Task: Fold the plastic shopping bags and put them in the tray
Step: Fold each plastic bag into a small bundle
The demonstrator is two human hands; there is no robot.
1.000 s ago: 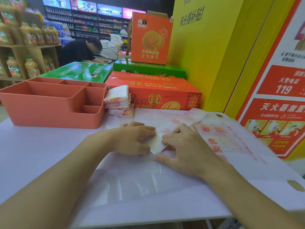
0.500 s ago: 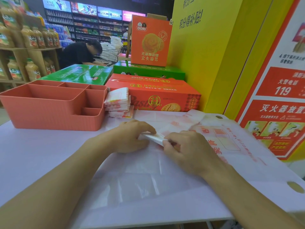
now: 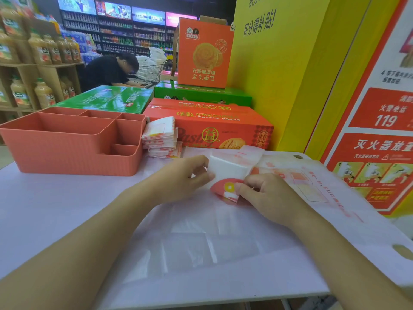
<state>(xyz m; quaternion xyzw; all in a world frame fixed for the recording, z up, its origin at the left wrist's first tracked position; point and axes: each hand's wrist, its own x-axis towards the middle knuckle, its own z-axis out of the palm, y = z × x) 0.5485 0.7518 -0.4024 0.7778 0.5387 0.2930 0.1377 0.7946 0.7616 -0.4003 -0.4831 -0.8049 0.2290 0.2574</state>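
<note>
Thin white plastic, mid-fold: a bag (image 3: 225,167) held between both hands over the surface (image 3: 55,209).
The left hand (image 3: 178,182) pinches the packet's left edge; the right hand (image 3: 268,195) pinches its red printed flap, curled and limp. This looks like a late fold. Next, that flap wants tucking flat and creasing, since slick film will likely spring open. Then into the ribbed coral tray (image 3: 73,151), rigid and compartmented, near on the left. Some folded bags (image 3: 162,137) are stacked just beside it, and translucent flat bags (image 3: 212,249) lie under the hands.
</note>
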